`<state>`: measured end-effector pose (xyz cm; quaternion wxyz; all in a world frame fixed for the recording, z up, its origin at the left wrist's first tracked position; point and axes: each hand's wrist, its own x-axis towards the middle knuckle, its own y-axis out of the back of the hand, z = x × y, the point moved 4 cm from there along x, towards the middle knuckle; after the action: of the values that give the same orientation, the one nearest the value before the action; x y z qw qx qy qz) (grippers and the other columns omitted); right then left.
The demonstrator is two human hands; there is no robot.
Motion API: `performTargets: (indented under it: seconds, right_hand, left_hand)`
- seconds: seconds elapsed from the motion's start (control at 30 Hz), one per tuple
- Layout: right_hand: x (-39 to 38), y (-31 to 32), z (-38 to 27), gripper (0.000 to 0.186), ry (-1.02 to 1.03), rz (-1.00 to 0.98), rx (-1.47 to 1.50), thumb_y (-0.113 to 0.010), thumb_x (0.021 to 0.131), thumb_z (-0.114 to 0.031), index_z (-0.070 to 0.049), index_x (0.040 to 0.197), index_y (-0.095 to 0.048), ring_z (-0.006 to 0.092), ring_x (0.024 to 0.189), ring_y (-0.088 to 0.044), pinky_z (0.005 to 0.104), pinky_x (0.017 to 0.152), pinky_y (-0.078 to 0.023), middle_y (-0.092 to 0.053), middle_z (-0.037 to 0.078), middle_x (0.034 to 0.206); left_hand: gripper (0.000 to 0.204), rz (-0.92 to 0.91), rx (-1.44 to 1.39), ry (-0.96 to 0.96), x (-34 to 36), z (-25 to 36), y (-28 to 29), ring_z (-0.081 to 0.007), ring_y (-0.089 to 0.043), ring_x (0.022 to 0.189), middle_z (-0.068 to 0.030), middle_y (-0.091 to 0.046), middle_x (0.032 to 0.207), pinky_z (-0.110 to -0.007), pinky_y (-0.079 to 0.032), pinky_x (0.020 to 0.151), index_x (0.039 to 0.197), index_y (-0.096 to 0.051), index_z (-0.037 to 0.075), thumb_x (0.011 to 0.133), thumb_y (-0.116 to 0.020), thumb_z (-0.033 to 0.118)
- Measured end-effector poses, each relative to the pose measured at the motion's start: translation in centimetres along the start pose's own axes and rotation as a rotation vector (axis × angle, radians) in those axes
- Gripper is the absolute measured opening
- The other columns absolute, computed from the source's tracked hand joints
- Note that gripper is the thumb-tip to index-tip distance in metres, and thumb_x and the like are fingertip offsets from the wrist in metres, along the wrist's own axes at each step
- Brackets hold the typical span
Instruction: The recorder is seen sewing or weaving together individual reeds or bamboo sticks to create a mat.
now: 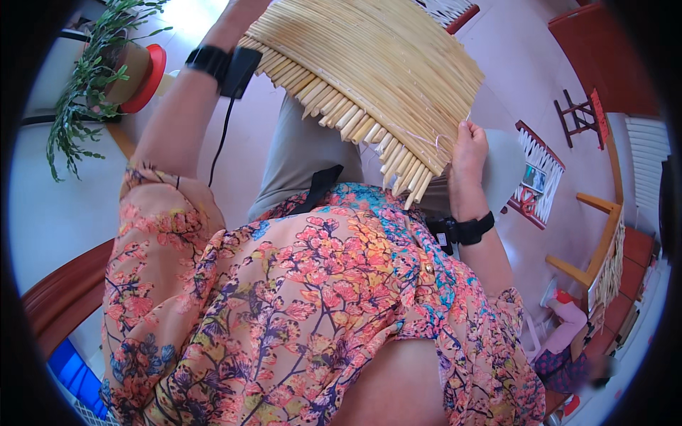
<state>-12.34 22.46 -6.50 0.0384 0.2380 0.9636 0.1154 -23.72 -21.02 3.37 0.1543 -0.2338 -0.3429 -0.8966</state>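
A mat of pale yellow plant stalks (362, 64), laid side by side and stitched together, is held up over my lap. Its near edge is uneven, with stalk ends sticking out. My right hand (469, 153) pinches the right corner, thumb on top, beside a loose loop of pale thread. At the far left edge, my left hand (245, 13) grips the mat, its fingers mostly cut off by the picture's top. A black band with a box and a cable sits on my left wrist; another black band is on my right wrist.
A small folding stool (543, 174) with a phone on it stands to the right, a dark stool (579, 117) beyond. A wooden frame with pale strands (604, 273) and a seated person (565, 341) are at lower right. A potted plant (89, 92) hangs over at left.
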Motion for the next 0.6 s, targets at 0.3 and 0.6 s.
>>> performTargets:
  seconds: [0.3, 0.6]
  right_hand:
    - [-0.4, -0.5, -1.0, 0.018, -0.245, -0.268, 0.215, -0.055, 0.089, -0.015, 0.001, 0.095, -0.054, 0.0106, 0.061, -0.051, 0.0231, 0.053, -0.045, -0.053, 0.003, 0.073]
    - [2.6, 3.7, -6.4, 0.013, -0.073, -0.633, -0.311, -0.055, 0.089, -0.014, -0.003, 0.095, -0.058, 0.0101, 0.06, -0.056, 0.0209, 0.053, -0.047, -0.061, 0.006, 0.078]
  left_hand:
    - [0.039, -0.773, -0.54, 0.634, -21.0, 12.1, -2.3, -0.0117, -0.055, 0.06, -0.004, -0.058, 0.065, -0.023, -0.044, 0.054, 0.077, -0.061, 0.0, 0.095, -0.047, 0.032]
    - [0.043, -0.796, -1.083, 0.852, -20.8, 13.4, -8.6, -0.0124, -0.058, 0.068, -0.0061, -0.059, 0.078, -0.025, -0.049, 0.055, 0.102, -0.057, 0.001, 0.091, -0.048, 0.042]
